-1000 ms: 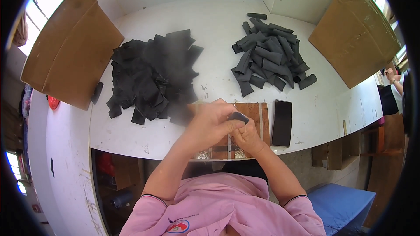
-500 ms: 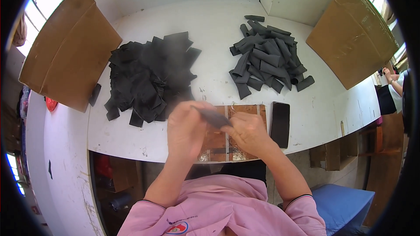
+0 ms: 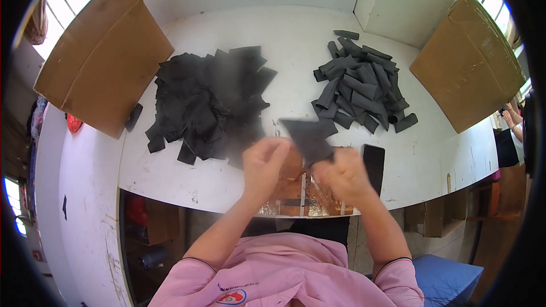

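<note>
Black cloth (image 3: 307, 139) juts forward from the right hand (image 3: 345, 175) gripping it; the left hand (image 3: 264, 167) curls just beside, its hold I cannot tell.

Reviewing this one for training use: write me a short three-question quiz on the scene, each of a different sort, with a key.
1. Which of the person's hands grips the blurred black piece above the brown board?
2. True or false: the dark phone lies to the right of the board.
3. Fill in the gap: the heap of tube-like black pieces lies on the ____ side of the white table.

Key:
1. The right hand.
2. True.
3. Right.
</note>
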A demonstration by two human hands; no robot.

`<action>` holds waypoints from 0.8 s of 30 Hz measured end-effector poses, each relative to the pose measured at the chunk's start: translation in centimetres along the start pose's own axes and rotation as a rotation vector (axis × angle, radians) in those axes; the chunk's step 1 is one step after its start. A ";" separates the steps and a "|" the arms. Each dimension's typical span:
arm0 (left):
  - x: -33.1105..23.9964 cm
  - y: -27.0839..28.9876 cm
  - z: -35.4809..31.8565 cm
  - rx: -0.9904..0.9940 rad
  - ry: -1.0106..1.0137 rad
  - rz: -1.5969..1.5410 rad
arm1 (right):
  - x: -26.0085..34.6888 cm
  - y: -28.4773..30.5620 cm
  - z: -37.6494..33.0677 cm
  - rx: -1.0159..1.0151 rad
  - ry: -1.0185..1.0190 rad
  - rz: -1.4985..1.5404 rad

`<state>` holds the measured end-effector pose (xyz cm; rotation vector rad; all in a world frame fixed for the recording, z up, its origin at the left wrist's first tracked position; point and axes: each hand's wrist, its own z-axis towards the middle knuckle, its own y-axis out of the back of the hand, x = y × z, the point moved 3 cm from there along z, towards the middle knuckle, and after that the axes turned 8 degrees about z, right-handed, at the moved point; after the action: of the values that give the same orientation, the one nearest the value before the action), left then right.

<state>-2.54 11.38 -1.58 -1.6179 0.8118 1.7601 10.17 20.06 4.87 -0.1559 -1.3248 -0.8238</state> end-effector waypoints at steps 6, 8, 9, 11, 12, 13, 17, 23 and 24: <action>2.9 -0.5 7.7 -0.418 -0.387 1.050 | -4.2 5.0 2.0 -0.431 -0.315 0.578; 3.9 0.0 9.4 -0.525 -0.374 1.322 | -4.4 3.0 -1.3 -0.298 -0.383 0.575; 4.8 0.2 10.3 -0.390 -0.323 1.453 | -5.3 2.3 -3.1 -0.270 -0.414 0.581; 7.1 1.1 11.4 -0.295 -0.385 1.621 | -6.5 1.0 -5.4 -0.224 -0.444 0.599; 7.5 1.3 11.7 -0.292 -0.386 1.626 | -6.7 0.5 -6.3 -0.244 -0.489 0.626; 7.9 1.3 11.9 -0.251 -0.416 1.641 | -6.8 0.1 -7.0 -0.260 -0.534 0.653; 6.7 0.9 10.9 -0.278 -0.588 1.427 | -7.0 -1.0 -8.0 -0.220 -0.562 0.599; 0.1 3.7 7.4 -0.332 -0.478 0.377 | -4.5 -3.1 -7.4 -0.040 -0.466 0.259; 0.1 4.6 6.7 -0.274 -0.387 0.215 | -4.0 -3.6 -7.3 -0.040 -0.477 0.259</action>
<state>-10.28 13.74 -1.06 -1.3188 0.5956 2.3284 13.72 15.30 -1.97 -0.5716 -1.6901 -0.6102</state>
